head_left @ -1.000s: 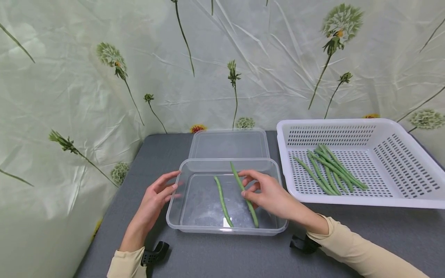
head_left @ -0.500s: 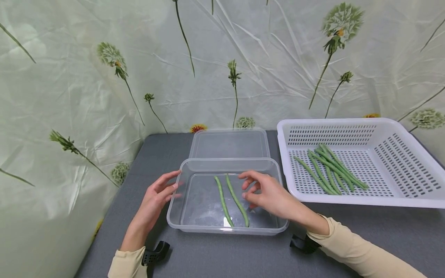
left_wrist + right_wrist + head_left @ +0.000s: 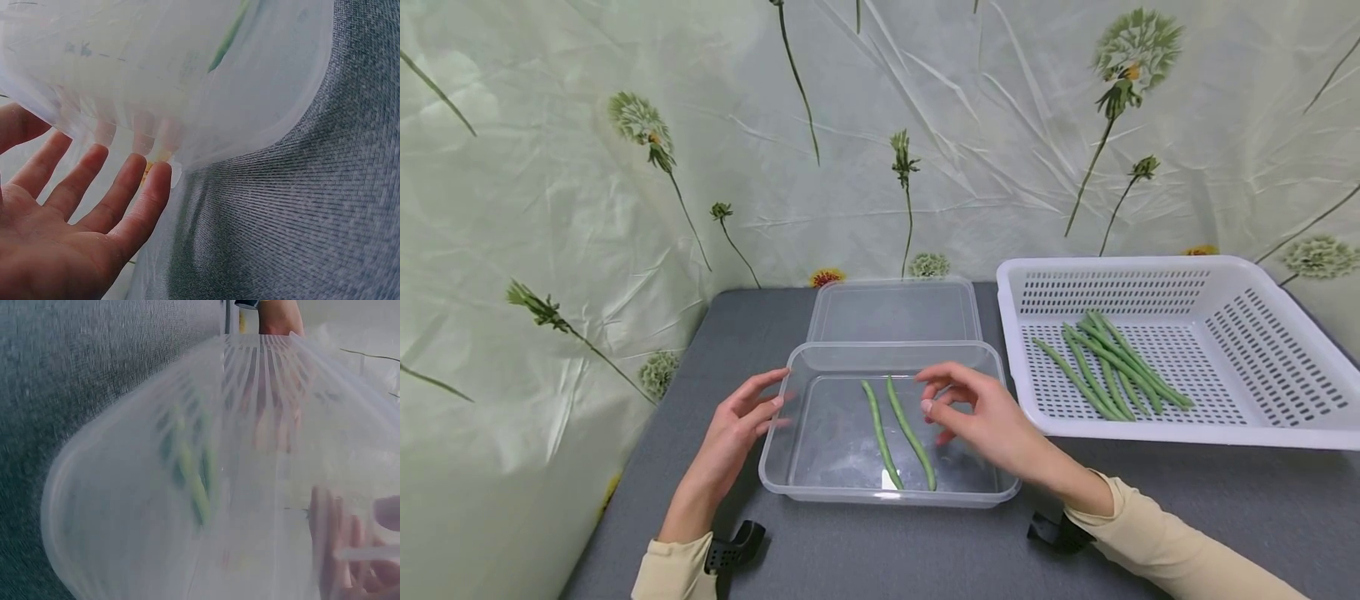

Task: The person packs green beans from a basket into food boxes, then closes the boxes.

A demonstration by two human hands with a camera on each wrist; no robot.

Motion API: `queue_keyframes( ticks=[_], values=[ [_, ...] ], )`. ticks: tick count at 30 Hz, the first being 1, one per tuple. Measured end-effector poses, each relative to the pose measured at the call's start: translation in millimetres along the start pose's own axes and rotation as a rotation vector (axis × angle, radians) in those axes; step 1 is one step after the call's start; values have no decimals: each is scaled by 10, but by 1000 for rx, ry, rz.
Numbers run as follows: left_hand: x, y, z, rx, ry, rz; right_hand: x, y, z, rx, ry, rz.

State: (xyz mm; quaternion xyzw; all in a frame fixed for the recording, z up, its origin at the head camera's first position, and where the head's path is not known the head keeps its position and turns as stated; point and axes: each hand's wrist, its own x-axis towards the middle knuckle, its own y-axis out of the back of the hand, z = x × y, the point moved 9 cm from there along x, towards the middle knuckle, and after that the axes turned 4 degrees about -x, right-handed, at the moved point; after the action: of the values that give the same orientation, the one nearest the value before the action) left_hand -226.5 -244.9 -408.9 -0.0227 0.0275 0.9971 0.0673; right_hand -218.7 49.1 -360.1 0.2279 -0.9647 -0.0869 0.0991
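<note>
Two beans (image 3: 895,433) lay in the clear tub (image 3: 790,483). The right hand (image 3: 985,417) hovered there, fingers loosely spread, holding nothing; the left hand (image 3: 730,433) touched the rim, open. A careless nudge might slide the light tub.

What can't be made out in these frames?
- Right wrist view: beans blurred through the container wall; right hand cut by the edge.
- Left wrist view: only one bean tip shows through frosted plastic.
- Head view: basket corner cut off; basket beans overlap, count unclear.
</note>
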Motion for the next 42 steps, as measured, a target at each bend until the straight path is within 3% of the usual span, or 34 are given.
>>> queue_keyframes(
  ticks=[6,20,29,34,42],
  values=[
    [-9,-6,-5,-6,-5,-3,-11,36,-86,80,81,24],
    [-5,-8,0,4,-1,-4,-169,232,-378,45,120,32],
    [-9,-3,14,14,-1,0,-318,566,-568,-111,127,68],
    [-8,-1,31,39,-8,0,-387,786,-617,-231,83,62],
    [-11,-11,7,-15,2,-12,-441,1127,-703,-434,69,81]
  ],
)
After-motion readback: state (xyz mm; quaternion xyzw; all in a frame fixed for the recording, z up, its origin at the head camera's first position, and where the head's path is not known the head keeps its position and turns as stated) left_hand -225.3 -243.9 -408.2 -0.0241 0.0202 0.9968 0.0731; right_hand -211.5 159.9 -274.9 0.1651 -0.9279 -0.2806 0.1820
